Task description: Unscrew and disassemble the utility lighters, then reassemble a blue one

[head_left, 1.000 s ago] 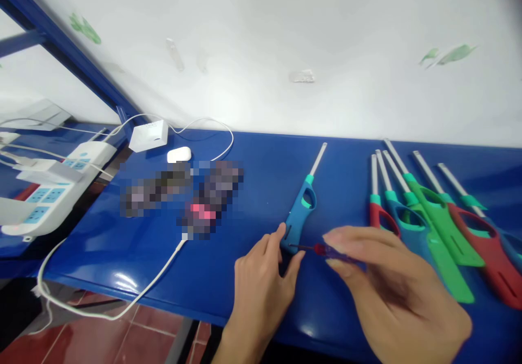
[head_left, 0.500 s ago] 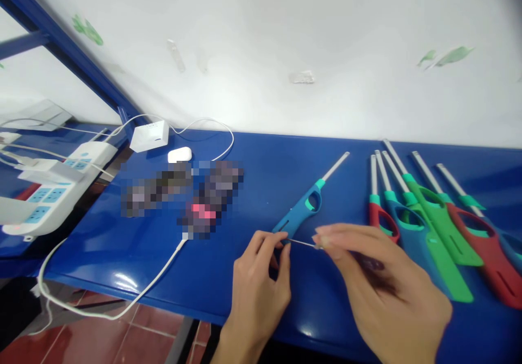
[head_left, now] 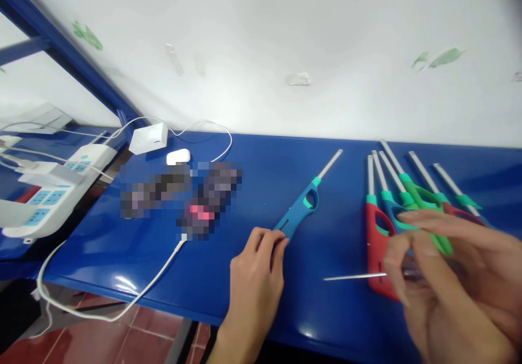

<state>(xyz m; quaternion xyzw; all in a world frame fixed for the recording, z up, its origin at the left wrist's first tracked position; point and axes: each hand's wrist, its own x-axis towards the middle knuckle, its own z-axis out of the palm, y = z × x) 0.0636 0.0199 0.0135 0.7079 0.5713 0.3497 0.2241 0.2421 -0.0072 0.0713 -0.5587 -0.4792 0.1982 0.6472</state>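
Note:
Between the fingertips of my left hand is the lower end of a blue lighter, whose metal tube points up and right. My right hand, a little blurred, is closed round the dark handle of a screwdriver. Its thin metal shaft points left over the table, apart from the blue lighter. Behind and beside my right hand lie several more lighters, among them a red one and a green one, partly hidden by the hand.
On the blue table, a white power strip stands at the left. Near it are a small white box, a white case and two pixelated objects. A white cable hangs over the front edge. A white wall rises behind.
My right hand has moved right and slightly down with the screwdriver, whose shaft has come away from the blue lighter. My left hand remains at the lighter's lower end, its fingers closer together.

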